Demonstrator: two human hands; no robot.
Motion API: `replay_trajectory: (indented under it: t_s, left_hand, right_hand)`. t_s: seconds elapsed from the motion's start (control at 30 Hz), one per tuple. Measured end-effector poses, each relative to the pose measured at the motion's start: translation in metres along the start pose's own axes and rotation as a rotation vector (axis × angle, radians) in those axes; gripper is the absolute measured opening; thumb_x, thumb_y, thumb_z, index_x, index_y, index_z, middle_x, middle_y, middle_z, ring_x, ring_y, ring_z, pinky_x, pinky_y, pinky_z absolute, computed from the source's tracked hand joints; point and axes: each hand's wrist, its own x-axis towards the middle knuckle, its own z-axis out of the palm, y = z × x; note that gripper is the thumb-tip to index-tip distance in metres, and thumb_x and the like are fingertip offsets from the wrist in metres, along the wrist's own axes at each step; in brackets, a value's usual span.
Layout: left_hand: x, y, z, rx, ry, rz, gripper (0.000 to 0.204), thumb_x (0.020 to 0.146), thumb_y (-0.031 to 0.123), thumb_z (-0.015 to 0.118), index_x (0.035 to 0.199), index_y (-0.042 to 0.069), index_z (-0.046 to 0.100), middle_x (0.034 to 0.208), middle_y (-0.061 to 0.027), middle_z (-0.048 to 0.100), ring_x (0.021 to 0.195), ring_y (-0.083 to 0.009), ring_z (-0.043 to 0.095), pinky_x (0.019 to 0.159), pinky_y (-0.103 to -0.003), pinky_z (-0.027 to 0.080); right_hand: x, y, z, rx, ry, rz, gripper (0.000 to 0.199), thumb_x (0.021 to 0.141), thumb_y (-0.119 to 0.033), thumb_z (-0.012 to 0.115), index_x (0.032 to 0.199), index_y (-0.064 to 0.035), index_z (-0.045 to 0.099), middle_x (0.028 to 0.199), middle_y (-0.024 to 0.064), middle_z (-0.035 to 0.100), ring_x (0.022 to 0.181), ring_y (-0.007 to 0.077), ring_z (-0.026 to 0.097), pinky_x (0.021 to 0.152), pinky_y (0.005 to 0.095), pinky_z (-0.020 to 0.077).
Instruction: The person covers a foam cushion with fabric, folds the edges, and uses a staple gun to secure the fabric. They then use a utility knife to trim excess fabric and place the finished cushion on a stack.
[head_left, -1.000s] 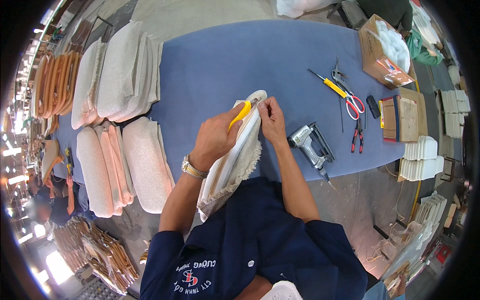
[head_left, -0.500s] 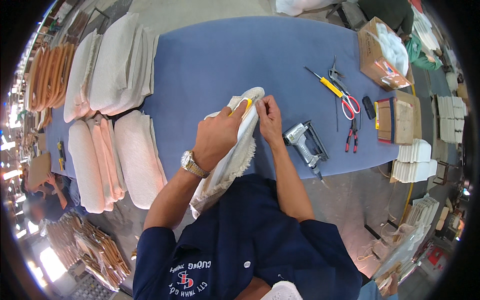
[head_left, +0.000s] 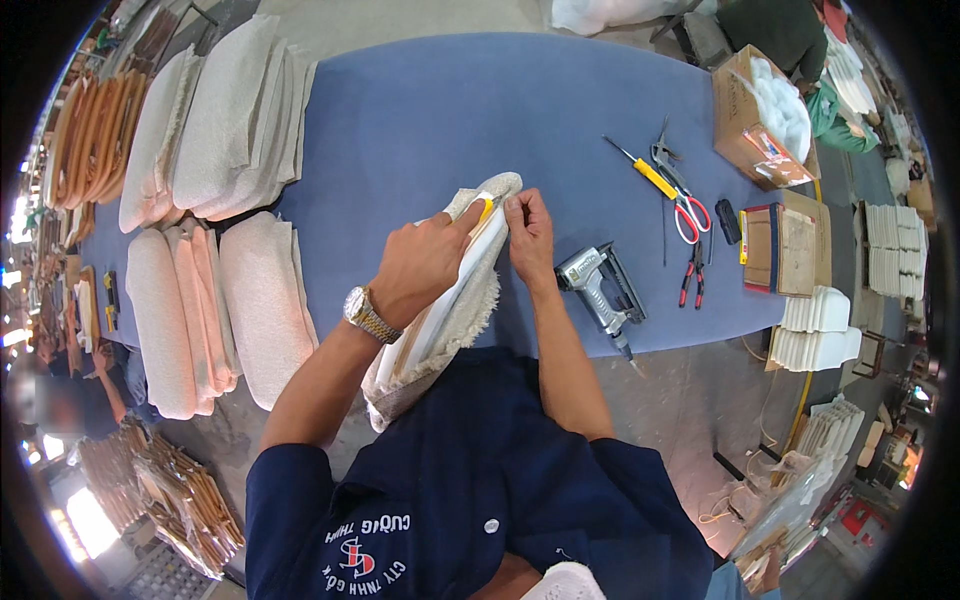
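A long, narrow cushion piece leans from the blue table towards my body, its cream fleecy fabric frayed along the right edge. White padding shows lengthwise down its middle. My left hand lies over the upper left side, closed round a small yellow tool whose full shape is hidden by the fingers. At the far end, my right hand pinches the fabric edge between thumb and fingers. A silver staple gun with an air hose fitting lies just right of my right forearm.
Stacks of cream padded pieces stand along the table's left side. Scissors, a yellow-handled screwdriver and red-handled pliers lie to the right. Beyond them are a carton of white stuffing and a smaller box.
My left hand has slid slightly down and left along the piece, uncovering more white padding. My right hand keeps its pinch at the far end. The whole view has shifted slightly.
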Motion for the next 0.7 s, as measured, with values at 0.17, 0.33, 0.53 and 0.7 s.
replay_trajectory:
  t_s: [0.17,0.33,0.53,0.7]
  left_hand:
    - [-0.006,0.0,-0.002,-0.022,-0.01,-0.025,0.048,0.102,0.026,0.053,0.15,0.019,0.051,0.092,-0.0144,0.07,0.08,-0.0378,0.069,0.068,-0.051,0.055]
    - [-0.016,0.001,0.001,-0.057,-0.002,-0.049,0.049,0.102,0.025,0.054,0.15,0.018,0.05,0.091,-0.0134,0.07,0.079,-0.037,0.069,0.066,-0.049,0.055]
    - [-0.029,0.006,0.007,-0.106,0.026,-0.071,0.051,0.101,0.024,0.055,0.152,0.018,0.05,0.091,-0.0138,0.069,0.079,-0.0365,0.068,0.067,-0.049,0.054]
    - [-0.036,-0.004,0.02,-0.291,0.108,-0.062,0.05,0.1,0.021,0.058,0.149,0.013,0.053,0.111,-0.0201,0.073,0.095,-0.0404,0.07,0.08,-0.048,0.057]
  right_hand:
    - [0.001,0.006,0.003,0.027,0.009,-0.022,0.026,0.107,-0.026,0.059,0.09,-0.007,0.052,0.08,-0.0041,0.047,0.078,0.0082,0.042,0.069,0.0269,0.0397]
    - [-0.001,0.005,0.001,-0.004,0.002,0.01,0.026,0.107,-0.025,0.059,0.09,-0.0068,0.052,0.08,-0.0031,0.049,0.079,0.0086,0.043,0.071,0.0271,0.0405]
    - [-0.006,0.0,-0.002,-0.011,-0.003,-0.014,0.026,0.108,-0.027,0.058,0.092,-0.007,0.052,0.083,-0.0043,0.048,0.08,0.0069,0.041,0.071,0.0252,0.0384]
    - [-0.012,-0.01,0.0,-0.035,0.032,-0.006,0.02,0.106,-0.023,0.062,0.095,-0.0073,0.055,0.083,-0.0045,0.049,0.08,0.0063,0.044,0.072,0.0238,0.0409]
